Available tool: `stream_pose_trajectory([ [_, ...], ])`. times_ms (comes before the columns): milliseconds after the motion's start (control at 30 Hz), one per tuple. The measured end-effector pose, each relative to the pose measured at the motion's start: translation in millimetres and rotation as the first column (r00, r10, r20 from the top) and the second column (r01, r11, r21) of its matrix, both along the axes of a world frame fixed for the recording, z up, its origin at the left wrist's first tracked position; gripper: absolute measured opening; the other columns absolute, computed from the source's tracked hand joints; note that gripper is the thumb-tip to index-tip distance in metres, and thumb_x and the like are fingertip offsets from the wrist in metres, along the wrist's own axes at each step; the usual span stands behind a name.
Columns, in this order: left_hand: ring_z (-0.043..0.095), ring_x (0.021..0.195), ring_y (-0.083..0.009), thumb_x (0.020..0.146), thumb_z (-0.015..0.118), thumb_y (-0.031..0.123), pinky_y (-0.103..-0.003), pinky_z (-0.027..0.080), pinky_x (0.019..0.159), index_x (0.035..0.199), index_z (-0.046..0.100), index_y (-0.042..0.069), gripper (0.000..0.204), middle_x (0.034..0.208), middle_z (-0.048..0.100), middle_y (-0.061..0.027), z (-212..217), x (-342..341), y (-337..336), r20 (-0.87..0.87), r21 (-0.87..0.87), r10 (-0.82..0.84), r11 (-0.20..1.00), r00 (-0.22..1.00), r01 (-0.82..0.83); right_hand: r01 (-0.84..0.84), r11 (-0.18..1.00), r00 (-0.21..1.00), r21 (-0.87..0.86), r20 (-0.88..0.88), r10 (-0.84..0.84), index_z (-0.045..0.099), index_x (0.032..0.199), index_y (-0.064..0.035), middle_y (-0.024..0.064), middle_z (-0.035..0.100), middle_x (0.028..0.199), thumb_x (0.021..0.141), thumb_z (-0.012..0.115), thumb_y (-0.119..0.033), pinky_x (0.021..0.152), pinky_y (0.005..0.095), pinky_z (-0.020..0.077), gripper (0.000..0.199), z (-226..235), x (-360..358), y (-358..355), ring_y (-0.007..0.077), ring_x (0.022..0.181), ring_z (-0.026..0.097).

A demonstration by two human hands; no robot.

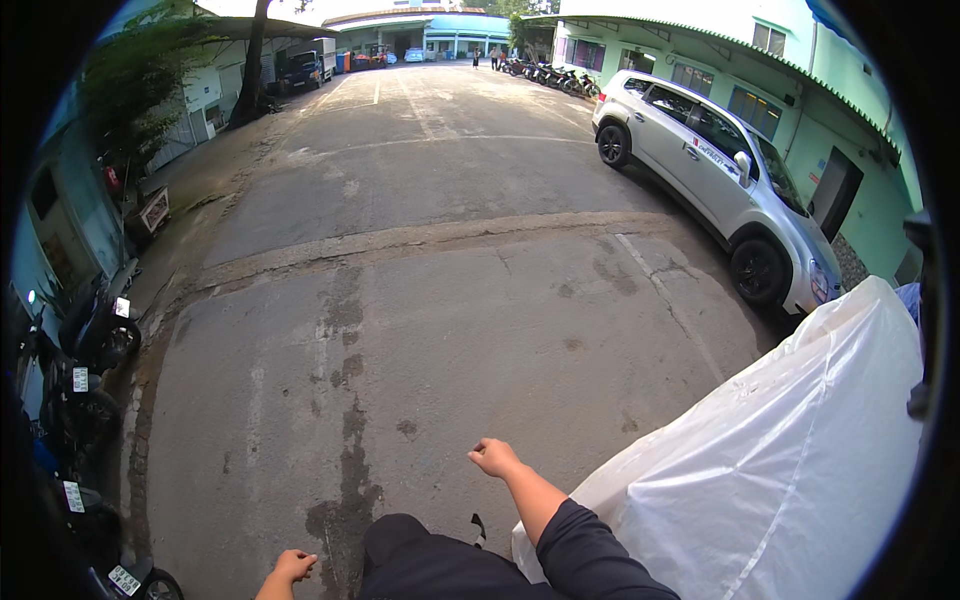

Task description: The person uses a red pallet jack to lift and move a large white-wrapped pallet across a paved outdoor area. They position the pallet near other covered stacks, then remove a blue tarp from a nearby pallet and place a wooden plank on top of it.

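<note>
My right hand (495,457) is held out in front of my body over the grey pavement (480,340), its fingers curled in with nothing seen in them. Lower down, near the bottom edge, my left hand (295,565) hangs at my left side, fingers loosely closed and also without a visible object. Neither hand touches anything. A white sheet cover (740,450), draped over a large object, stands close by my right arm. What lies under it is hidden.
A silver car (700,160) is parked along the green building at the right. Several motorbikes (100,340) line the left edge. Farther off are a truck (305,65), a row of motorbikes (545,75) and a few people (494,58). A low concrete strip (430,236) crosses the pavement.
</note>
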State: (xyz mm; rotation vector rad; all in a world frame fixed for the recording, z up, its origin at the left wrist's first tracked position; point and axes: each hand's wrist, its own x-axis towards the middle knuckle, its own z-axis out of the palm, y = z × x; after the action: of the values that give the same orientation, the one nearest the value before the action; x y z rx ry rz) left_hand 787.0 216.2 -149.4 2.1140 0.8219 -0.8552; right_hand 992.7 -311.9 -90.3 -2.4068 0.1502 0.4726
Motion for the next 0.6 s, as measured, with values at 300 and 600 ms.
stream_pose_trajectory([
  [300,0.073,0.080,-0.0375,0.094,0.066,0.031,-0.047,0.059,0.063,0.117,0.059,-0.007,0.044,0.096,0.072,-0.0210,-44,423,-126,-0.167,0.055,-0.145,0.986,0.975,0.156,0.297,0.943,0.948,0.148,0.076,-0.310,0.067,0.115,-0.0042,0.0178,0.072,0.108,0.090,0.065,-0.036,0.088,0.0414,0.0534,0.040,-17,187,-191,0.0321,0.101,0.068],
  [600,0.071,0.081,-0.0205,0.095,0.062,0.022,-0.034,0.056,0.073,0.113,0.066,-0.005,0.032,0.097,0.073,-0.0140,33,838,-681,0.598,0.028,-0.660,0.583,0.454,0.812,0.992,0.097,0.115,0.080,-0.274,-0.955,0.068,0.103,-0.0015,0.0093,0.072,0.084,0.089,0.068,-0.030,0.055,0.0309,0.0545,0.031,-162,58,-480,0.0183,0.064,0.070],
])
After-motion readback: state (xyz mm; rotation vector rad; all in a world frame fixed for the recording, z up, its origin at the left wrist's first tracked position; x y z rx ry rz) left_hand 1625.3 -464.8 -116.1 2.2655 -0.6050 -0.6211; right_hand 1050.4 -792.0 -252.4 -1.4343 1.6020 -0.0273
